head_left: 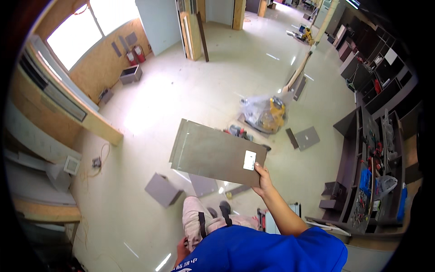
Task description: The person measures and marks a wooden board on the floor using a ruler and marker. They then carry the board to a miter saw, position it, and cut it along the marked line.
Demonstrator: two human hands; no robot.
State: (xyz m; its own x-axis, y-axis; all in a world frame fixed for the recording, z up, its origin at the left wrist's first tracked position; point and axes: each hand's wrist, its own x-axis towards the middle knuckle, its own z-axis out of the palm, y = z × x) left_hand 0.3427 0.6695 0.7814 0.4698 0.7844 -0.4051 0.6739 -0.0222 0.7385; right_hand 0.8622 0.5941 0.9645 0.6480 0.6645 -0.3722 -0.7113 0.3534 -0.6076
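My right hand (262, 179) is raised in front of me and grips the near right corner of a flat grey-brown panel (210, 152). The panel is held up roughly level over the floor, with a small white label (249, 160) close to my fingers. My left hand (181, 248) hangs low beside my light trouser leg (195, 217), partly hidden by my blue shirt; its fingers cannot be made out. My dark shoes (219, 209) show just below the panel.
On the pale floor lie a grey box (162, 189), a grey board (204, 185), a plastic bag with a yellow tool (266, 113) and more grey boards (306, 138). Dark shelving units (371, 149) stand at right. A wooden beam (97, 122) runs at left.
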